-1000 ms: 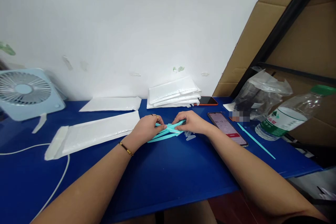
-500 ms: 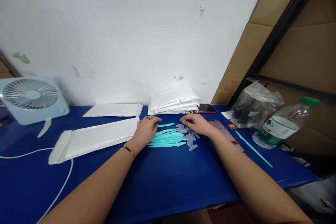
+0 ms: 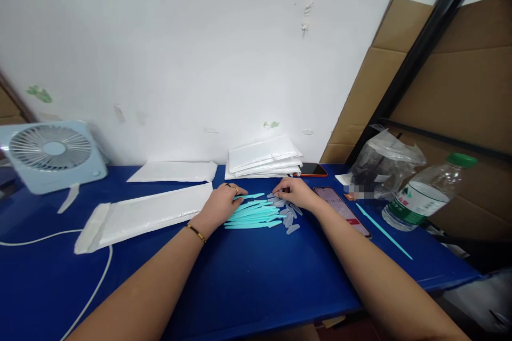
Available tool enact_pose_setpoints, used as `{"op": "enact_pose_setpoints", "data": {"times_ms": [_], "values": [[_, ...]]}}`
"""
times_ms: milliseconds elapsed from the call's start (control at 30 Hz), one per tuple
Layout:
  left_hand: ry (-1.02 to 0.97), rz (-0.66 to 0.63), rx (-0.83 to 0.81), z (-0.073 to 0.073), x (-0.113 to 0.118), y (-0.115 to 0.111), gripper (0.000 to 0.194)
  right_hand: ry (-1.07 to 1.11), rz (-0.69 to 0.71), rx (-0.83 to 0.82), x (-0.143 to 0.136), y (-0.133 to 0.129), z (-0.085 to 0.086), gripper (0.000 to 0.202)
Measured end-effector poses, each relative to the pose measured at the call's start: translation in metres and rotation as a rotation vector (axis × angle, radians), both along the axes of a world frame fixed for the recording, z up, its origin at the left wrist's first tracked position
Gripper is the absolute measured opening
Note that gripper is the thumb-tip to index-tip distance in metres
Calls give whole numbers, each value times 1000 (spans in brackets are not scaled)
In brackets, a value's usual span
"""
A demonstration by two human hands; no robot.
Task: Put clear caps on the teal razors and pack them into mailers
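On the desk [image 3: 248, 287], left hand [image 3: 218, 205] at turquoise sticks [image 3: 252, 215], right hand [image 3: 299, 193] at translucent covers [image 3: 288, 219], fingers [image 3: 285, 185] bend nearly together, grip unclear.

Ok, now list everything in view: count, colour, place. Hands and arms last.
Painted wall: one, white, back
Flat tabletop: one, blue, foreground
Slim plastic sticks: many overlapping, turquoise, centre; one more, right
Small plastic pieces: several overlapping, translucent, beside the sticks
Flat padded envelopes: one stack, two loose, white, back and left
Square plastic fan: one, pale blue, far left
Thin cable: two visible stretches, white, left
Rectangular phones: two, one lit, one dark with orange edge, right of centre
Plastic bottle: one, clear, green cap, right
Crinkled bag: one, clear, beside the bottle
Cardboard panels: several, brown, right
Slanted bar: one, black, right
Left hand: one, at the sticks
Right hand: one, at the pieces
Forearms: two, bare, foreground
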State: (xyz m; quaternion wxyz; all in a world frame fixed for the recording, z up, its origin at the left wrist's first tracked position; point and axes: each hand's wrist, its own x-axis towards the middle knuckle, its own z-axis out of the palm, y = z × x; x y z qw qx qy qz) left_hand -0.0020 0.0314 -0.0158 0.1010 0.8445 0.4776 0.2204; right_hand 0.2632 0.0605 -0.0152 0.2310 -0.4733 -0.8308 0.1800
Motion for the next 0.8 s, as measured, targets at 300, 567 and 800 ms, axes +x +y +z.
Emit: {"op": "enact_pose_setpoints", "data": {"times_ms": [300, 567, 800], "values": [[-46, 18, -34, -3, 1, 11, 23, 60, 95, 82, -20, 3, -4, 17], [-24, 86, 29, 3, 12, 4, 24, 63, 65, 72, -28, 0, -1, 22], [-28, 5, -165, 10, 1, -3, 22, 27, 117, -101, 5, -6, 17, 23]]}}
